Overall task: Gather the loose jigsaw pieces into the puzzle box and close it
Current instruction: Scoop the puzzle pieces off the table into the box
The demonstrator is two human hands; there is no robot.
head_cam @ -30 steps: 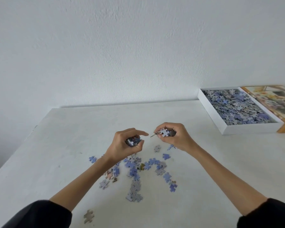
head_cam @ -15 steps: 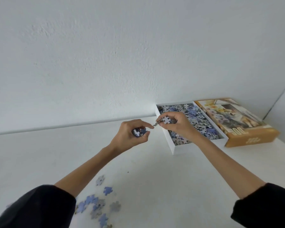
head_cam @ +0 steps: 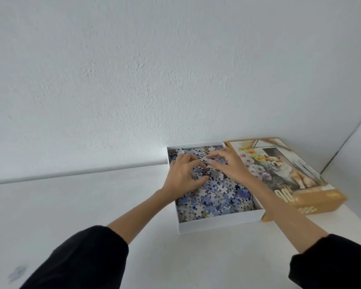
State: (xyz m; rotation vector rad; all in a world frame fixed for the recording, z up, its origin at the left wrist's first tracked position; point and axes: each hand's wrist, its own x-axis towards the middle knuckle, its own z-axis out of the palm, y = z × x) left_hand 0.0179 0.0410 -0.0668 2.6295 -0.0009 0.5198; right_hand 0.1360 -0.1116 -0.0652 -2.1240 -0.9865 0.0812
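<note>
Inside white puzzle box (head_cam: pixel 217 223): heaped blue-grey jigsaw pieces (head_cam: pixel 221 197), lid (head_cam: pixel 290 176) beside.

Left hand (head_cam: pixel 182 174): fingertips sink among the jigsaw pieces (head_cam: pixel 217 197); whether they pinch any cannot be told.
Right hand (head_cam: pixel 230 166): underside hidden, covering pieces beneath.
Lid (head_cam: pixel 290 174): printed number partly hidden behind the right forearm (head_cam: pixel 279 214); near corner blurred.
Sleeves (head_cam: pixel 81 259): cut off by the bottom edge.
Bluish smudge (head_cam: pixel 17 273): too blurred to identify.

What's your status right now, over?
Left hand and right hand both open, resting on the pieces in the box. Lid off, lying beside it on the right. Nothing in the way.
</note>
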